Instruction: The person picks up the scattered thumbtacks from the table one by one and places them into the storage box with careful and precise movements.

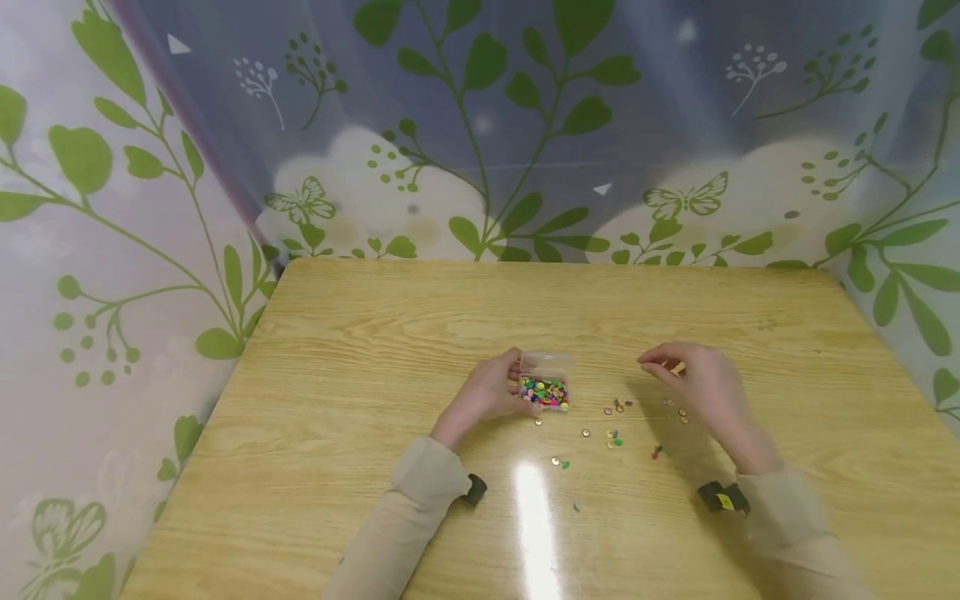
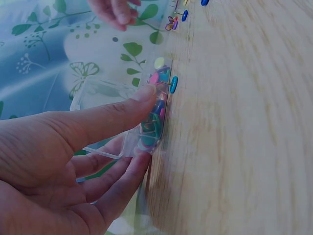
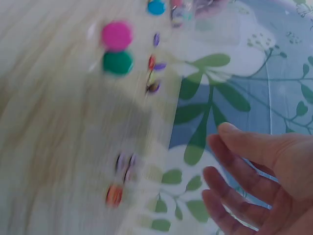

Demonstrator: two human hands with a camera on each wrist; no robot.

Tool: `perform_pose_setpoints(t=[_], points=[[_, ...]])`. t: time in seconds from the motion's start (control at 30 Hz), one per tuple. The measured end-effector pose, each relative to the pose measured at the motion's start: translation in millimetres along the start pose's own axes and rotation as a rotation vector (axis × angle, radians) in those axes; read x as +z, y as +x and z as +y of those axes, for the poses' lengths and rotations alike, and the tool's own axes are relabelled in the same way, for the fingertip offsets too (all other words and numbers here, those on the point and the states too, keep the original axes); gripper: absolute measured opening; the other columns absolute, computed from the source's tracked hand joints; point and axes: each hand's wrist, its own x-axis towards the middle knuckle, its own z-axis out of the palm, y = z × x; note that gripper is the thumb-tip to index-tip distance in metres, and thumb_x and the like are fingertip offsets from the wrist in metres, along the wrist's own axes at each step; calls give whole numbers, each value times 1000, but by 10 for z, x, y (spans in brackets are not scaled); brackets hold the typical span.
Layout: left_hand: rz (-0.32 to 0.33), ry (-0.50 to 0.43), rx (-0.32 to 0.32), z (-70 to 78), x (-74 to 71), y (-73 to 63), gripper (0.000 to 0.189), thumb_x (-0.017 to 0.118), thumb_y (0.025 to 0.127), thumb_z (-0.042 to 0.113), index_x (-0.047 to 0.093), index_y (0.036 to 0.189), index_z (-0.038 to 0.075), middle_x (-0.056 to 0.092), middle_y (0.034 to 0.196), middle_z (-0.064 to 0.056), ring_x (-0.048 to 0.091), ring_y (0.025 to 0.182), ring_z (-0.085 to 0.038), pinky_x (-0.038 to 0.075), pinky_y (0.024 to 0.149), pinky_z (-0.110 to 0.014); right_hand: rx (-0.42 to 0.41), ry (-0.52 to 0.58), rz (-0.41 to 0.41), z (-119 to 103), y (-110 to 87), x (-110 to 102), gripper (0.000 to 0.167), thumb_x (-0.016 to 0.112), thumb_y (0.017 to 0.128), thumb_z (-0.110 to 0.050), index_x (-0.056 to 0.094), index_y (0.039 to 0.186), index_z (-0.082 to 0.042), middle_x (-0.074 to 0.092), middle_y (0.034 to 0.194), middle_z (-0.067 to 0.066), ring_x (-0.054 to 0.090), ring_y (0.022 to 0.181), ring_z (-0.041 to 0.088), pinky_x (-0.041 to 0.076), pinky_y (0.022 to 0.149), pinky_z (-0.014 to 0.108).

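Note:
My left hand [image 1: 486, 388] holds a small clear plastic box [image 2: 128, 147], its thumb along the near side and its fingers around the back. The hinged lid [image 1: 546, 360] stands raised, and colourful thumbtacks [image 1: 546, 392] fill the base. In the left wrist view, a teal thumbtack [image 2: 174, 84] lies just outside the box wall. My right hand [image 1: 708, 385] hovers over the table to the right of the box. Its thumb and index finger are close together, the other fingers loosely bent; the right wrist view shows nothing between them.
Loose thumbtacks lie scattered between and below the hands, among them a green one [image 1: 618, 442], a red one [image 1: 656, 454] and a pink one [image 3: 117, 35]. The wooden table [image 1: 337, 350] meets a leaf-patterned wall covering [image 1: 420, 208] at the back.

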Motion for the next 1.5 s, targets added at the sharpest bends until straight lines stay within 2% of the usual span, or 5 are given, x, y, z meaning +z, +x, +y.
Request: perform_pose_setpoints(t=[0.4, 0.57, 0.87, 1.13, 1.5], points=[[-2, 11, 4, 2, -3, -8, 58, 90, 76, 14, 59, 125, 10, 63, 126, -15, 67, 110, -28, 56, 93, -37, 39, -79, -184, 231, -164, -76, 5, 81, 85, -15, 79, 90, -13, 76, 89, 8, 70, 80, 30, 53, 61, 40], [1, 24, 13, 1, -6, -7, 58, 91, 76, 14, 59, 124, 10, 63, 126, -15, 67, 109, -27, 56, 92, -37, 44, -84, -221, 262, -167, -51, 4, 81, 85, -15, 78, 88, -13, 74, 80, 1, 60, 65, 17, 45, 54, 33], [-2, 19, 11, 2, -2, -6, 58, 90, 76, 14, 59, 124, 9, 63, 125, -15, 67, 109, -28, 56, 92, -37, 17, -67, -152, 223, -133, -26, 4, 77, 89, -15, 76, 90, -11, 76, 86, 10, 62, 58, 18, 43, 49, 31], [-4, 22, 17, 5, -9, -19, 57, 91, 76, 14, 59, 123, 9, 63, 127, -17, 67, 110, -29, 57, 92, -38, 32, 23, -177, 82, -84, 61, 4, 75, 90, -10, 72, 88, -9, 76, 88, 11, 73, 77, 29, 58, 70, 48], [-1, 33, 21, 7, -9, -16, 57, 90, 77, 15, 59, 125, 9, 63, 126, -16, 67, 109, -28, 56, 93, -38, -37, 74, -159, -223, -5, 268, 6, 79, 88, -18, 75, 89, -15, 73, 80, -2, 67, 71, 14, 51, 61, 32]])
